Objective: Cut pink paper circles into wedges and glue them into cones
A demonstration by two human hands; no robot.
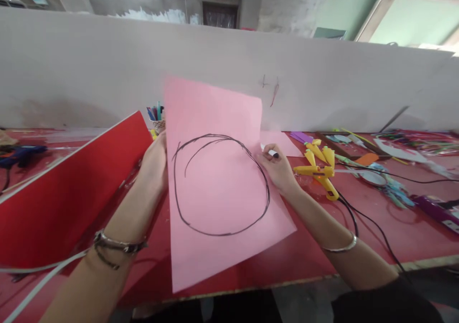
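A sheet of pink paper (pixel 218 189) is held up, tilted, above the red table, with a rough black circle drawn on it and a second arc inside the top. At its left edge my left hand (pixel 157 163) grips it, the fingers hidden behind the sheet. My right hand (pixel 278 167) is closed at the right edge, with a white marker (pixel 269 151) with a black end between its fingers. That hand also touches the paper's edge; whether it pinches the sheet is hard to see.
A red board (pixel 75 189) leans at the left. To the right lie a yellow glue gun (pixel 317 171) with its cord, a purple tool (pixel 437 213) and craft scraps. Behind stand a pen cup (pixel 158 124) and a white partition (pixel 107 69). Another pink sheet (pixel 283 143) lies behind my right hand.
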